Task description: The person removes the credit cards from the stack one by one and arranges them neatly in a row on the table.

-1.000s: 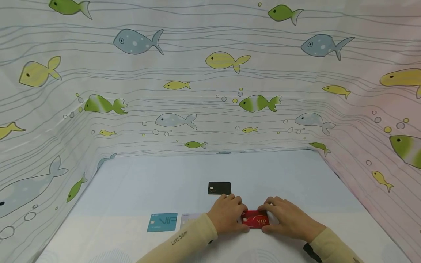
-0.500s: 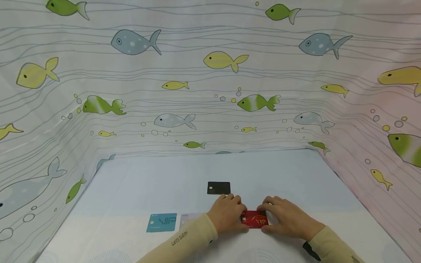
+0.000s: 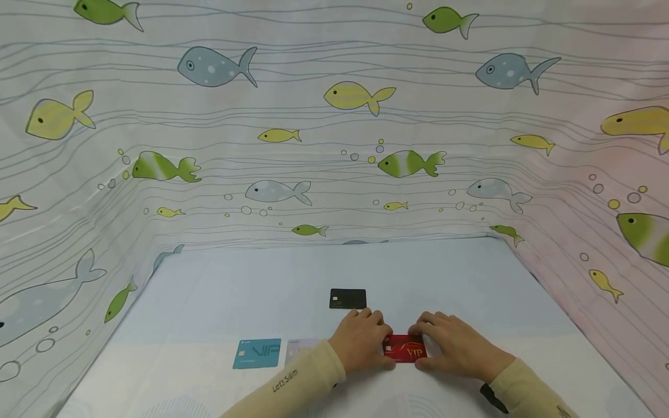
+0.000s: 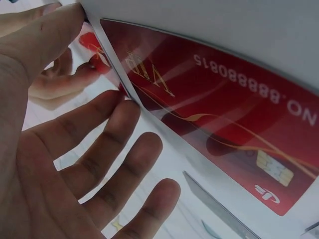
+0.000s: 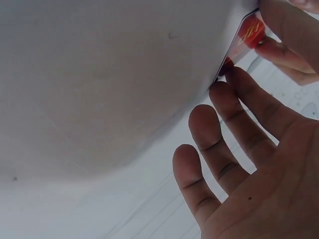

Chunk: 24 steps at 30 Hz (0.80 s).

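Note:
A red VIP bank card with gold lettering lies flat on the table between both hands. My left hand pinches its left end, with the thumb on the near edge and the index finger on the far edge. The same way, my right hand pinches its right end. The left wrist view shows another red card, numbered and with a gold chip, beside the left hand; the hand and forearm hide it in the head view. A lavender card is partly covered by the left sleeve.
A teal VIP card lies left of the lavender one. Farther back is a black VIP card, just beyond the left hand's knuckles. A white cloth covers the table, and a fish-patterned curtain surrounds its back and sides.
The head view has shifted slightly. Both hands stay on the red card, and the cards keep their places.

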Available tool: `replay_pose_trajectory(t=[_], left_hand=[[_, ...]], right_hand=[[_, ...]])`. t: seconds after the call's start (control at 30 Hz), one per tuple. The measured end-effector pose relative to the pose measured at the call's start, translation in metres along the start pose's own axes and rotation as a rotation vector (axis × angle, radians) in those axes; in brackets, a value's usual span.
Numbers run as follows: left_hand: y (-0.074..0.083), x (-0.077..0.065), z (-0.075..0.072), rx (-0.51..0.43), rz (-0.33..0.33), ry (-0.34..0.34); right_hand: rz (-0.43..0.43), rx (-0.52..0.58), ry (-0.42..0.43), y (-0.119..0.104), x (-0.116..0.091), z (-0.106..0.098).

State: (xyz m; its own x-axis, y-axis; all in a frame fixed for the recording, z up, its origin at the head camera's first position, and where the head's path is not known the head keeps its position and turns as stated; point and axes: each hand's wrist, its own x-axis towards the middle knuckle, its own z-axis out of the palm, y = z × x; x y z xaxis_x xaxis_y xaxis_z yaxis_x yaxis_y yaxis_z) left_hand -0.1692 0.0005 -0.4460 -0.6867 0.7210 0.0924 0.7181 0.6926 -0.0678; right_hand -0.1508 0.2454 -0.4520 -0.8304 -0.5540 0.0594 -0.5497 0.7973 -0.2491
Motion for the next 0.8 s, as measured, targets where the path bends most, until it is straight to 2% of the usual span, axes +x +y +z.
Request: replay_pose_trajectory(t=[0.6,0.8], left_hand=[[-0.003,-0.002,0.003,0.016,0.014,0.004],[-0.012,-0.002,-0.001,0.012,0.021,0.028]], right_hand=[[0.035,-0.002,-0.002,-0.003,-0.002,0.004],[0.018,-0.008,0.015,-0.002,-0.004,0.004]])
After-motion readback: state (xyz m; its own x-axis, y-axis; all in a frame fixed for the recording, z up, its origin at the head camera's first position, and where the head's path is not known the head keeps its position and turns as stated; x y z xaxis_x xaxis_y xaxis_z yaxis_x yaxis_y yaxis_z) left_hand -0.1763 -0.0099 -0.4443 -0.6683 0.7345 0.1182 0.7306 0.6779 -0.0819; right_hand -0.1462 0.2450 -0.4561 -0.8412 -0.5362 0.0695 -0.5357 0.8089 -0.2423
